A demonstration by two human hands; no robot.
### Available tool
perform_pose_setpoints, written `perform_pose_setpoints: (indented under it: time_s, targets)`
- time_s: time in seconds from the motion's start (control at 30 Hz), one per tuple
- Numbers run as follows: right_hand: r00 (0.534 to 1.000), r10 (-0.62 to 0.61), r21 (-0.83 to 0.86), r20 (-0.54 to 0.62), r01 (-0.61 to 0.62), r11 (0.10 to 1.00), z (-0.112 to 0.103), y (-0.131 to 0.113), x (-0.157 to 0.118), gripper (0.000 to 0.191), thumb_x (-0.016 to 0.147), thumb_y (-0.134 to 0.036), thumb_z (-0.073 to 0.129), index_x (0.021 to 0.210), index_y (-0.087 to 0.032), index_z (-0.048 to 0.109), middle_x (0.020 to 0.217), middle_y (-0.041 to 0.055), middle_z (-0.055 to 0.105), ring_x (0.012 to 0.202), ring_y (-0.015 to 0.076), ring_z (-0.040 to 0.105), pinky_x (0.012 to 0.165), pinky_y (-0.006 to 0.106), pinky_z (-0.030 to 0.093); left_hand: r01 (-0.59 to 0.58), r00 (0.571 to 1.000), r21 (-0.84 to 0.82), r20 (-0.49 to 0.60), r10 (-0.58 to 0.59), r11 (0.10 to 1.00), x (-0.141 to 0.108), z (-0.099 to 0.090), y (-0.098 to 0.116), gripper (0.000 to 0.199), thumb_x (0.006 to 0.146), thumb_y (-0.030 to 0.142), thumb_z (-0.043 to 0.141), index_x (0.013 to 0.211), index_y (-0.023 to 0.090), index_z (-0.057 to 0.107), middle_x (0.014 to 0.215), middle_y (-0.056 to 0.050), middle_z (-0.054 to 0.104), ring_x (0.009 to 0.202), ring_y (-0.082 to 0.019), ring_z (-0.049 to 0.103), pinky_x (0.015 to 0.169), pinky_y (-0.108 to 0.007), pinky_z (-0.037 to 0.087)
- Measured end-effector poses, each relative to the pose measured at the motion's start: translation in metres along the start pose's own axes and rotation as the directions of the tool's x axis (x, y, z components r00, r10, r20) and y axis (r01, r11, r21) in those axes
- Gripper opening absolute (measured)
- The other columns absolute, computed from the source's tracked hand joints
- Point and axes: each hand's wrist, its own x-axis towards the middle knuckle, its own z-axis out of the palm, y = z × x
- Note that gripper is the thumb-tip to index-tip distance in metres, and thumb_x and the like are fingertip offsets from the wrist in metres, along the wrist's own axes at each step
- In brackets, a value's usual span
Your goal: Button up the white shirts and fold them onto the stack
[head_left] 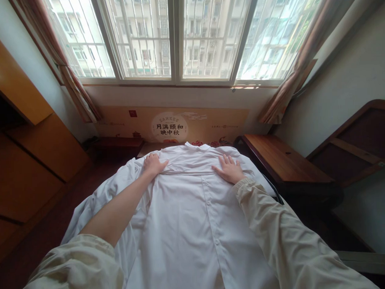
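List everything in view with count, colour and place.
shirt: one, white, spread out, centre
buttons: several, white, down shirt
window: one, white frame, top
bars: many, pale, outside window
buildings: count unclear, pale, beyond bars
curtains: two, pinkish, flanking window
walls: several, white, around window
printed panel: one, tan, below window
ledge: one, brown, left, beyond shirt
desk: one, brown, right of shirt
framed panel: one, brown, far right
cabinet: one, orange, left
floor: one, dark red, left
sleeves: two, beige, on arms
left hand: one, bare, on shirt, left
right hand: one, bare, on shirt, right
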Motion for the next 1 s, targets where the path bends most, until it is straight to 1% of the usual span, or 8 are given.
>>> perform_pose_setpoints:
  time_s: [0.17,0.27,0.33,0.47,0.63,0.77,0.9,1.0]
  targets:
    - [0.999,-0.014,-0.001,-0.030,0.014,1.000,-0.001,-0.002,-0.001,0.086,0.107,-0.071,0.029,0.174,-0.018,0.027,0.181,0.0160,0.020,0.166,0.0384,0.017,0.131,0.067,0.013,0.064,0.978,-0.185,0.208,-0.024,0.981,0.007,-0.018,-0.008,0.058,0.075,0.059,0.083,0.112,0.017,0.068,0.124,-0.017,0.077,0.114,-0.034,0.073,0.086,-0.033,0.055]
    - [0.993,-0.079,-0.012,-0.088,0.079,0.997,-0.001,-0.011,-0.006,0.077,0.108,-0.059,0.036,0.172,-0.017,0.030,0.180,0.0169,0.023,0.166,0.0372,0.020,0.132,0.066,0.011,0.073,0.969,-0.274,0.248,-0.003,0.959,0.011,-0.021,-0.013,0.035,0.080,0.042,0.081,0.099,0.017,0.067,0.103,-0.011,0.079,0.091,-0.027,0.076,0.069,-0.026,0.052]
    - [0.973,-0.188,-0.013,-0.137,0.188,0.982,0.000,-0.023,-0.011,0.074,0.108,-0.053,0.041,0.172,-0.017,0.033,0.180,0.0150,0.024,0.167,0.0344,0.019,0.133,0.063,0.008,0.085,0.969,-0.286,0.247,-0.013,0.955,0.011,-0.022,-0.015,0.031,0.083,0.042,0.077,0.098,0.017,0.067,0.096,-0.009,0.078,0.083,-0.025,0.075,0.063,-0.026,0.051]
    - [0.912,-0.387,0.046,-0.138,0.397,0.917,0.003,-0.059,-0.018,0.074,0.108,-0.058,0.039,0.172,-0.020,0.033,0.180,0.0098,0.024,0.168,0.0299,0.017,0.136,0.056,0.006,0.030,0.967,-0.199,0.255,0.022,0.980,0.007,-0.023,-0.014,0.048,0.076,0.062,0.081,0.092,0.018,0.069,0.090,-0.011,0.078,0.091,-0.031,0.076,0.071,-0.030,0.055]
    - [0.937,-0.346,0.134,-0.057,0.350,0.927,0.007,-0.093,-0.005,0.077,0.110,-0.062,0.033,0.172,-0.018,0.031,0.181,0.0110,0.021,0.168,0.0311,0.016,0.135,0.055,0.009,0.005,0.941,-0.278,0.328,0.090,0.961,-0.001,-0.022,-0.003,0.045,0.074,0.052,0.084,0.100,0.016,0.076,0.105,-0.013,0.082,0.105,-0.035,0.076,0.084,-0.032,0.057]
    - [0.956,-0.290,0.143,-0.038,0.293,0.946,0.016,-0.100,0.007,0.079,0.109,-0.062,0.033,0.173,-0.016,0.028,0.181,0.0123,0.018,0.169,0.0321,0.013,0.135,0.056,0.007,0.041,0.955,-0.297,0.294,0.051,0.954,-0.008,-0.018,0.005,0.042,0.085,0.044,0.075,0.114,0.013,0.075,0.119,-0.017,0.080,0.116,-0.036,0.074,0.093,-0.035,0.057]
    - [0.945,-0.327,0.193,-0.016,0.324,0.926,0.026,-0.095,0.011,0.073,0.110,-0.058,0.034,0.173,-0.021,0.030,0.182,0.0090,0.017,0.169,0.0317,0.009,0.135,0.057,0.003,-0.039,0.978,-0.284,0.186,0.095,0.958,-0.013,-0.022,0.016,0.040,0.090,0.038,0.068,0.123,0.015,0.071,0.131,-0.016,0.077,0.124,-0.034,0.071,0.100,-0.035,0.054]
    - [0.924,-0.383,0.425,0.009,0.343,0.838,0.025,-0.091,0.017,0.066,0.109,-0.051,0.042,0.169,-0.024,0.039,0.181,0.0071,0.022,0.169,0.0311,0.010,0.135,0.057,0.000,-0.085,0.987,-0.289,0.109,0.121,0.954,-0.017,-0.035,0.032,0.045,0.089,0.038,0.071,0.127,0.016,0.066,0.131,-0.016,0.076,0.123,-0.033,0.071,0.098,-0.033,0.053]
